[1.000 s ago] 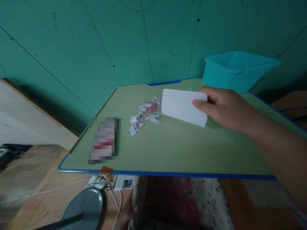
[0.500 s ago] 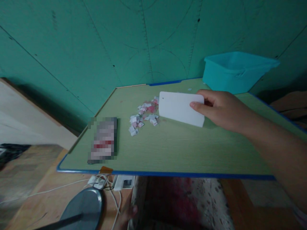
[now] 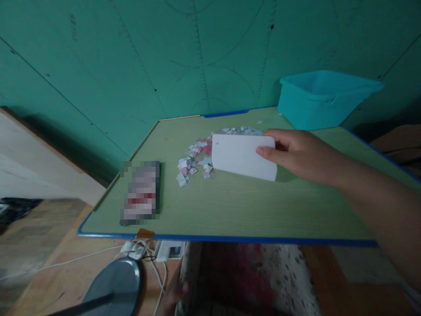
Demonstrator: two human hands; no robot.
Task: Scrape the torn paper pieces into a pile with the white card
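Note:
My right hand point(image 3: 296, 154) grips a white plastic card point(image 3: 243, 156) by its right end, held upright on its long edge on the green table point(image 3: 230, 210). The card's left end touches a pile of small white and pink paper scraps point(image 3: 194, 161). More scraps point(image 3: 241, 130) lie just behind the card. My left hand point(image 3: 174, 295) is low under the table's front edge, only its fingers showing, dim and blurred, near a white cable.
A phone point(image 3: 141, 192) lies flat at the table's left front. A teal plastic tub point(image 3: 324, 98) stands at the back right against the green wall. Below the front edge are a white power strip point(image 3: 169, 250), cables and a round grey disc point(image 3: 113, 285).
My right hand has slid the card leftward and toward me, pushing the near scraps along. A row of scraps behind the card has come into view.

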